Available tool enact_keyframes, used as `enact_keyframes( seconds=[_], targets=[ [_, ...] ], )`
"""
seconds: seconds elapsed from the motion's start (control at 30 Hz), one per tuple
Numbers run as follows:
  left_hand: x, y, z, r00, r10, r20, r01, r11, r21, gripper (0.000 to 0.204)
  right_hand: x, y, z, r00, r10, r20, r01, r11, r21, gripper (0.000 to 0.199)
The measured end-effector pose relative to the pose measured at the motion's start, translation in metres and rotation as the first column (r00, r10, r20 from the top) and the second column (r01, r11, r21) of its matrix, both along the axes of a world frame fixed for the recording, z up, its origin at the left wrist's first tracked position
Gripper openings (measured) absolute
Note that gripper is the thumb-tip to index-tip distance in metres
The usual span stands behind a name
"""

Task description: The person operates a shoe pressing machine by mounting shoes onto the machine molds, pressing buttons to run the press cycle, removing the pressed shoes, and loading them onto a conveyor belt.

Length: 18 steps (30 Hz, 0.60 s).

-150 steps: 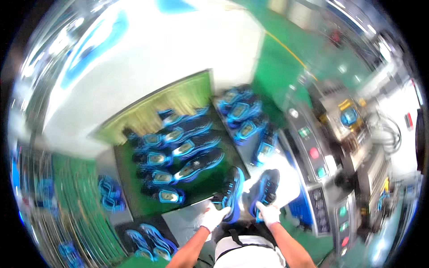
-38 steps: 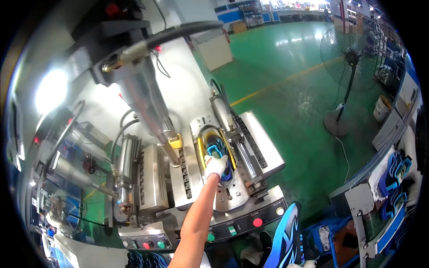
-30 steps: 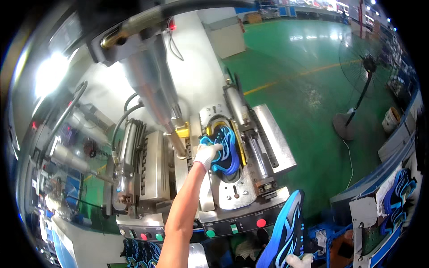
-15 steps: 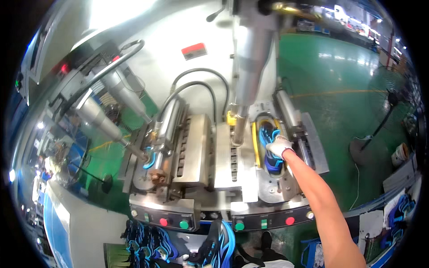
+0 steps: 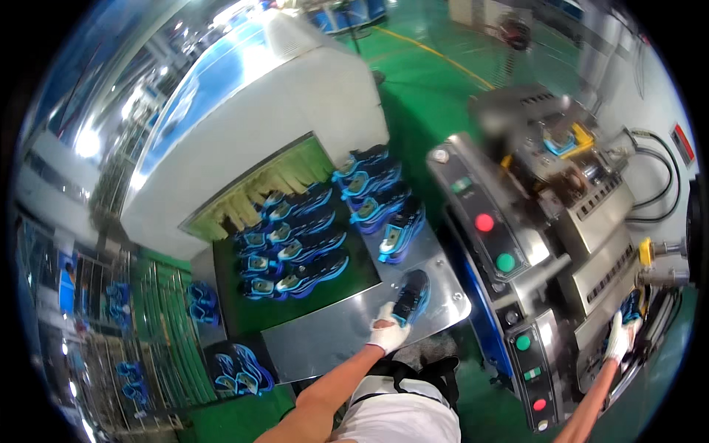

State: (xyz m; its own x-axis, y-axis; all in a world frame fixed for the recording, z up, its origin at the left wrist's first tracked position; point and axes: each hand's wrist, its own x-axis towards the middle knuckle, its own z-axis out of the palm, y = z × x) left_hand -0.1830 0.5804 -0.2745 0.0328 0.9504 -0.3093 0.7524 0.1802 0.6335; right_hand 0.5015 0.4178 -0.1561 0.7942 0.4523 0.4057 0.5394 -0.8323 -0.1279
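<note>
My left hand, in a white glove, grips the heel end of a black and blue sneaker at the near corner of the metal table. The sneaker's toe points away from me. Far to the right, my right hand, also gloved in white, is closed at another blue sneaker in the pressing machine's near station. Part of that sneaker is hidden by the hand and the machine. A further blue shoe part shows in the machine's far station, beside a yellow piece.
Several sneakers stand in rows on a dark conveyor belt leading from a curtained white tunnel. More sneakers line the table's far side. The machine's control panel carries red and green buttons. A rack stands left.
The view has swung left toward the conveyor. My left hand has come into view, gripping a sneaker on the metal table. My right hand stays at the sneaker in the machine.
</note>
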Motion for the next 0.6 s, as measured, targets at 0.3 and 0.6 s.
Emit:
enact_keyframes(
  seconds=[0.3, 0.6],
  targets=[
    [-0.167, 0.107, 0.063, 0.848, -0.475, -0.237, 0.488, 0.873, -0.004, 0.083, -0.352, 0.04, -0.105, 0.952, 0.304, 0.021, -0.238, 0.786, -0.57, 0.104],
    [-0.293, 0.204, -0.051, 0.557, -0.64, -0.53, 0.625, 0.743, -0.24, 0.039, -0.5, 0.03, -0.027, 0.664, 0.247, -0.705, -0.424, 0.902, -0.083, 0.1]
  ],
)
